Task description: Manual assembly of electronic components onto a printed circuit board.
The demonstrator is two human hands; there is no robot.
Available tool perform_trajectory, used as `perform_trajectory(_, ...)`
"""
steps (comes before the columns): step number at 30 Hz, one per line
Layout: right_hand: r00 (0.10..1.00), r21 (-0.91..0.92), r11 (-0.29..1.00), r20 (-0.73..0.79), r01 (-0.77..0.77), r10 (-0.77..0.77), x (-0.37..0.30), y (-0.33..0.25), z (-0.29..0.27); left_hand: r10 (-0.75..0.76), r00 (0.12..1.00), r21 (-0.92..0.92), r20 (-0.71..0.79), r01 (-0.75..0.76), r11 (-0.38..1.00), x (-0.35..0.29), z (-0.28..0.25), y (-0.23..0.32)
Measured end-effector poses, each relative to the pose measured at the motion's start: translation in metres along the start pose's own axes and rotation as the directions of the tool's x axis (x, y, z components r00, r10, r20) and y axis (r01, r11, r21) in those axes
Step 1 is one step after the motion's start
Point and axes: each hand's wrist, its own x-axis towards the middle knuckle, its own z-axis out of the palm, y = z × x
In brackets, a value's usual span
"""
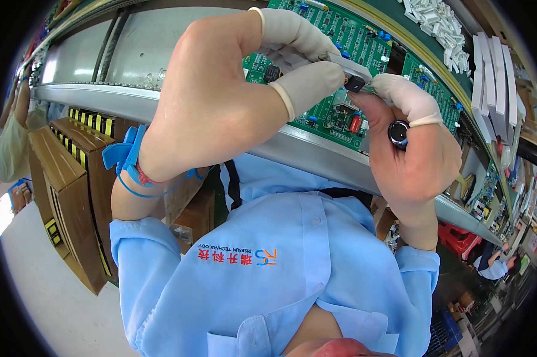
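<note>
My bench [102, 95], edged in metal
Green circuit boards [366, 43] lie before me at top centre; loose white pieces [438, 27] heap on a green surface [393, 13], upper right.

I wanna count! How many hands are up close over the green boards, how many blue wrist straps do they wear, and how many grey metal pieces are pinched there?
Hands up close: 2 (left hand, right hand)
Blue wrist strap: 1
Grey metal piece: 1
Total: 4
</note>
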Motion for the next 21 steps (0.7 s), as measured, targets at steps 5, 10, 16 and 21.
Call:
perform_trajectory(5,0.999,-0.010,0.999,0.000,0.050,-0.050,0.001,0.001,0.000,0.109,0.994,0.006,-0.006,-0.109,0.994,0.000,0.000,-0.005)
perform_trajectory(10,0.997,0.015,0.997,-0.007,0.076,-0.076,0.001,0.005,0.003,0.015,0.999,0.012,0.030,-0.015,1.000,0.004,-0.002,-0.006)
perform_trajectory(16,0.994,0.061,0.992,0.036,-0.107,0.105,0.005,-0.005,0.001,0.012,1.000,-0.001,0.012,-0.012,1.000,0.003,-0.003,-0.007)
perform_trajectory(21,0.856,0.241,0.825,0.235,-0.511,0.461,0.006,0.004,-0.015,-0.068,0.997,0.014,0.024,0.068,0.998,0.013,-0.018,0.002)
